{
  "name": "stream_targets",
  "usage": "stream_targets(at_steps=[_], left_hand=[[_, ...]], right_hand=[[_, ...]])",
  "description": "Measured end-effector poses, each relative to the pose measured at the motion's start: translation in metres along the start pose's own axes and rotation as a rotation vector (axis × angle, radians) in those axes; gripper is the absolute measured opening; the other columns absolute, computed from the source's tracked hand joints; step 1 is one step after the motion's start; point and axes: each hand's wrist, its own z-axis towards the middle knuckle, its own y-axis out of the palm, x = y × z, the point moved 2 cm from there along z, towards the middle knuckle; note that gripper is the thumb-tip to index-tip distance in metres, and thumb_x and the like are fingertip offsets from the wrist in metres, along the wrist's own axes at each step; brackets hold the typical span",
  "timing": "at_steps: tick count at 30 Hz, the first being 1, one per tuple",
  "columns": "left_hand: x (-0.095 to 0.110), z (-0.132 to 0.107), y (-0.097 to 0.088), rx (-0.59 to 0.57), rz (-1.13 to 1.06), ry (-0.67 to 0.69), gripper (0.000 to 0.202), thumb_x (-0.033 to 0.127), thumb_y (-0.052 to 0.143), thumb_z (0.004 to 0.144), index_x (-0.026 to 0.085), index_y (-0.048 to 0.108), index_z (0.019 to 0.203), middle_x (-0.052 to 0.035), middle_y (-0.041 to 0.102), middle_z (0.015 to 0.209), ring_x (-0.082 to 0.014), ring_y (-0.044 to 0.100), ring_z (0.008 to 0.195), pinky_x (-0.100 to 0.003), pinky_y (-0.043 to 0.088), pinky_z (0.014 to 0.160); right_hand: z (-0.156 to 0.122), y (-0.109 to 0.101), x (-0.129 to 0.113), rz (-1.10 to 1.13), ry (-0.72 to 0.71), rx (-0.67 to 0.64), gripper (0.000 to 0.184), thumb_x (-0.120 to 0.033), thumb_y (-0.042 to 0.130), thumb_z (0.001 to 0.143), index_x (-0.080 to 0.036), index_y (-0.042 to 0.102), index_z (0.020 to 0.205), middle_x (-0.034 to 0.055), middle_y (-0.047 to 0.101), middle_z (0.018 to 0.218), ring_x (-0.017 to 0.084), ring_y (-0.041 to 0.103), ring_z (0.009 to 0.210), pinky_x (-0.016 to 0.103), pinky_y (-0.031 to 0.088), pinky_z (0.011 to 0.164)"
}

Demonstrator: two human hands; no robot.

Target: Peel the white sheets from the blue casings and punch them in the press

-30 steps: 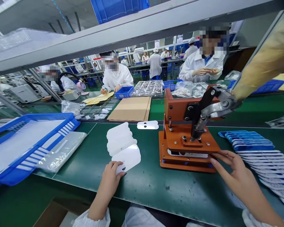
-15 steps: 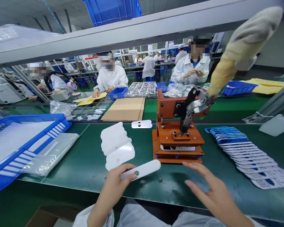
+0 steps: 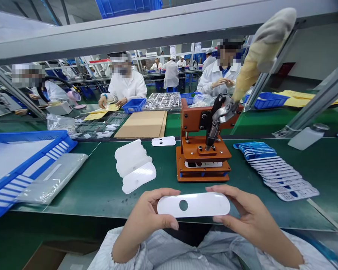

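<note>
Left hand (image 3: pixel 149 210) and right hand (image 3: pixel 252 212): fingers clamped on opposite ends of a white oblong plastic strip (image 3: pixel 207 204) with a round hole. Orange hand press (image 3: pixel 202 159) just beyond, on green counter (image 3: pixel 101 195).

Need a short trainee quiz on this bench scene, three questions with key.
1. True or false: the left hand and right hand both hold the white strip.
2. Multiple choice: what stands between the stack of white blanks and the fanned blue-printed cards? A) cardboard sheet B) orange hand press C) blue basket
3. Fill in: the strip's round hole lies nearer the ____ hand.

Key: 1 true; 2 B; 3 left.
</note>
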Motion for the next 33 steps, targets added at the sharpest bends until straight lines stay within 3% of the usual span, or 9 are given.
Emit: stream_targets(at_steps=[3,7,14,21,27,33], left_hand=[[0.001,-0.007,0.0,-0.007,0.061,0.054,0.04,0.026,0.082,0.059,0.028,0.071,0.097,-0.0017,0.068,0.101,-0.0186,0.059,0.092,-0.022,0.052,0.072],[-0.005,-0.005,-0.005,0.085,0.174,0.147,0.035,0.028,0.076,0.067,0.031,0.069,0.101,-0.0012,0.068,0.104,-0.0187,0.06,0.093,-0.023,0.054,0.072],[-0.019,0.025,-0.027,0.104,0.317,0.271,0.041,0.026,0.073,0.071,0.036,0.064,0.11,0.0016,0.069,0.105,-0.0186,0.062,0.095,-0.021,0.056,0.068],[-0.001,0.05,-0.046,0.044,0.359,0.236,0.048,0.029,0.074,0.07,0.038,0.06,0.115,0.0033,0.068,0.109,-0.0182,0.062,0.099,-0.023,0.055,0.076],[0.003,0.052,-0.034,0.032,0.42,0.248,0.046,0.032,0.073,0.071,0.037,0.06,0.114,0.0026,0.068,0.11,-0.0186,0.061,0.101,-0.024,0.053,0.078],[-0.002,0.043,0.001,0.126,0.467,0.152,0.036,0.033,0.067,0.074,0.031,0.062,0.11,-0.0007,0.065,0.112,-0.0208,0.059,0.1,-0.029,0.051,0.078]], right_hand=[[-0.001,0.0,-0.001,0.05,0.052,0.01,0.038,-0.033,0.063,0.08,-0.025,0.055,0.116,0.0065,0.061,0.116,0.022,0.058,0.109,0.03,0.055,0.085],[0.004,0.005,0.005,0.1,0.052,0.014,0.039,-0.031,0.064,0.081,-0.026,0.053,0.117,0.0064,0.06,0.118,0.02,0.057,0.109,0.028,0.055,0.086],[0.036,0.01,0.026,0.038,0.123,-0.011,0.041,-0.036,0.065,0.079,-0.026,0.056,0.118,0.008,0.062,0.115,0.023,0.059,0.107,0.032,0.054,0.086],[0.062,-0.001,0.03,-0.183,0.048,-0.084,0.041,-0.039,0.066,0.078,-0.033,0.059,0.118,0.0029,0.062,0.118,0.023,0.059,0.107,0.03,0.055,0.085],[0.058,-0.008,0.031,-0.011,0.029,0.008,0.037,-0.033,0.068,0.078,-0.031,0.062,0.115,0.0036,0.064,0.115,0.02,0.06,0.106,0.026,0.054,0.087],[0.033,-0.014,0.033,0.032,0.091,0.074,0.036,-0.035,0.071,0.074,-0.026,0.064,0.109,0.0058,0.066,0.11,0.022,0.061,0.106,0.024,0.057,0.079]])
